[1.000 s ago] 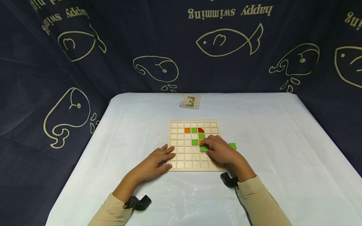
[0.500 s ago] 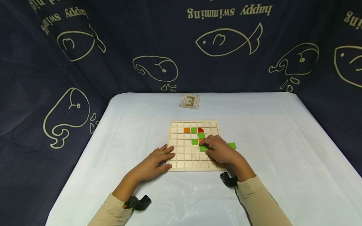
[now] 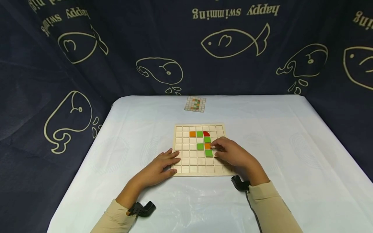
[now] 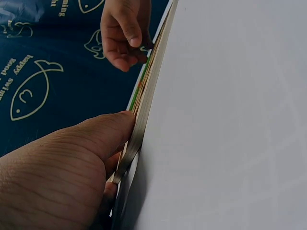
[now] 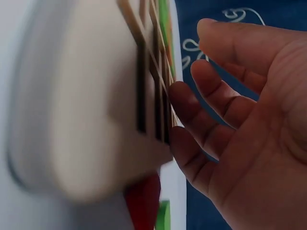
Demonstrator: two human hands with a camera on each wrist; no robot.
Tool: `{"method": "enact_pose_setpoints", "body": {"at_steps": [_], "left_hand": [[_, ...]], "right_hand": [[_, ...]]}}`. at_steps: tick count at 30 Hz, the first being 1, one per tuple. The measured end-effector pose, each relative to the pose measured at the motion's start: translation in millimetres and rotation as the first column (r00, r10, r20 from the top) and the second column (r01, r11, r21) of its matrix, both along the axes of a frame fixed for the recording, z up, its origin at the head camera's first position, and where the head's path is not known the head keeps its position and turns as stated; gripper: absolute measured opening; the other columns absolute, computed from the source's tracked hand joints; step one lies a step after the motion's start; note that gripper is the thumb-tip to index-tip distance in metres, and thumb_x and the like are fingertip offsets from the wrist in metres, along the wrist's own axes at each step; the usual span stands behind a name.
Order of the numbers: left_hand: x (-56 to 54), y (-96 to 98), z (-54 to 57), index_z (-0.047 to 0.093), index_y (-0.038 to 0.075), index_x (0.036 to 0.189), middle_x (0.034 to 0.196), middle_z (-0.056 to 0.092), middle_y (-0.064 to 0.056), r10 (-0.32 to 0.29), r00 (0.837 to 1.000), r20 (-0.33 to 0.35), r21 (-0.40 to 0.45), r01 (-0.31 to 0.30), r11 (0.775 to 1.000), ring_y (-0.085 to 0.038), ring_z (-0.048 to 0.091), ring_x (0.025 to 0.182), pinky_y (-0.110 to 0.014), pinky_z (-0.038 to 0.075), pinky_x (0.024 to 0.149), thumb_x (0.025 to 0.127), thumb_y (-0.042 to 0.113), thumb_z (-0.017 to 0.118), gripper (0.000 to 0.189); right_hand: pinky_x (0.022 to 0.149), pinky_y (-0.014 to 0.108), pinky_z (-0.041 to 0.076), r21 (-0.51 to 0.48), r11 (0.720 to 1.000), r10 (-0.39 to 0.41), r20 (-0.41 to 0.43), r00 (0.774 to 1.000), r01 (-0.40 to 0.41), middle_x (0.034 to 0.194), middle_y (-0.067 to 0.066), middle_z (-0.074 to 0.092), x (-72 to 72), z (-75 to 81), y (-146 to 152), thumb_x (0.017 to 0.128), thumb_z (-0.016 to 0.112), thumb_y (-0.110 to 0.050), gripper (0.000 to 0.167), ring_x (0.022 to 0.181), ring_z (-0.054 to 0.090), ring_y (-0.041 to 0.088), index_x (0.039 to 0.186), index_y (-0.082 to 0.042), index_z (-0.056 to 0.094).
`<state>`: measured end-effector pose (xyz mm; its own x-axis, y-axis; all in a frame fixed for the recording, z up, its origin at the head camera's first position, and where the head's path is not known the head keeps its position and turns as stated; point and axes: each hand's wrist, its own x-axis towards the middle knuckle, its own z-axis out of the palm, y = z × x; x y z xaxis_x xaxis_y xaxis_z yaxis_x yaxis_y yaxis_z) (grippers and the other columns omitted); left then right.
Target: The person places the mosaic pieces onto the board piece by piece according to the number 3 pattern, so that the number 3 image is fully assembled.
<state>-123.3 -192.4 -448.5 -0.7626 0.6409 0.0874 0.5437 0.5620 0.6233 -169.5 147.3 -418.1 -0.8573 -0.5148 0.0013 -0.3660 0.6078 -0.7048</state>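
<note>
A pale wooden grid board [image 3: 185, 161] lies on the table. Set in its cells are orange tiles [image 3: 207, 146], green tiles [image 3: 209, 153] and a red quarter-round tile [image 3: 206, 133]. My left hand [image 3: 160, 166] rests at the board's left edge, fingers spread; in the left wrist view its thumb [image 4: 110, 132] lies along that edge. Just right of the lower orange tile, my right hand [image 3: 233, 153] hovers over the board. The right wrist view shows its fingers [image 5: 189, 103] loosely bent with nothing between them.
Behind the board lies a small pattern card [image 3: 195, 104] printed with a coloured grid. Beside the board, the right wrist view shows a red piece [image 5: 144, 201] and a green piece [image 5: 163, 215] on the white table. A dark fish-print cloth [image 3: 163, 32] hangs behind.
My right hand has drawn back slightly to the right, off the lower orange tile, which now shows whole. The loose green tile at right is now hidden by that hand. My left hand stays put.
</note>
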Motion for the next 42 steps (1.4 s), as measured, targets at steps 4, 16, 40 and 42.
{"method": "enact_pose_setpoints", "body": {"at_steps": [4, 16, 40, 42], "left_hand": [[0.2, -0.3, 0.0, 0.055, 0.003, 0.141, 0.156, 0.038, -0.009, -0.003, 1.000, 0.000, 0.000, 0.003, 1.000, -0.034, 0.020, 0.148, -0.060, 0.014, 0.117, 0.099, 0.027, 0.064, 0.049], [-0.4, -0.7, -0.8, 0.055, 0.004, 0.141, 0.156, 0.038, -0.007, -0.001, 1.000, -0.002, -0.008, 0.001, 1.000, -0.033, 0.020, 0.149, -0.059, 0.014, 0.117, 0.099, 0.028, 0.063, 0.049], [-1.8, -1.9, -2.0, 0.056, 0.004, 0.141, 0.156, 0.038, -0.007, -0.001, 1.000, -0.001, -0.004, 0.001, 1.000, -0.032, 0.020, 0.148, -0.059, 0.014, 0.117, 0.099, 0.027, 0.064, 0.049], [-1.2, -2.0, -1.6, 0.056, 0.004, 0.141, 0.156, 0.038, -0.007, 0.002, 1.000, 0.002, -0.005, -0.002, 1.000, -0.032, 0.020, 0.149, -0.058, 0.014, 0.117, 0.099, 0.027, 0.064, 0.049]], "right_hand": [[0.090, 0.044, 0.047, -0.002, 0.998, -0.060, 0.014, 0.998, 0.060, 0.116, 0.008, 0.060, -1.8, 0.8, 13.8, 0.094, 0.066, -0.007, 0.029, 0.102, 0.056, 0.023, 0.123, -0.006, 0.062], [0.102, 0.054, 0.042, 0.054, 0.979, -0.202, 0.083, 0.976, 0.198, 0.130, 0.015, 0.056, -5.3, -0.8, 57.2, 0.095, 0.065, -0.009, 0.032, 0.118, 0.054, 0.033, 0.126, -0.003, 0.060], [0.100, 0.055, 0.038, 0.113, 0.984, -0.137, -0.010, 0.991, 0.137, 0.118, 0.014, 0.061, -7.7, -14.5, 81.6, 0.090, 0.066, -0.003, 0.024, 0.114, 0.047, 0.037, 0.114, -0.003, 0.065], [0.100, 0.055, 0.037, 0.120, 0.983, -0.138, -0.014, 0.990, 0.139, 0.118, 0.014, 0.061, -8.0, -14.5, 81.0, 0.090, 0.067, -0.004, 0.024, 0.115, 0.046, 0.037, 0.114, -0.004, 0.066]]}}
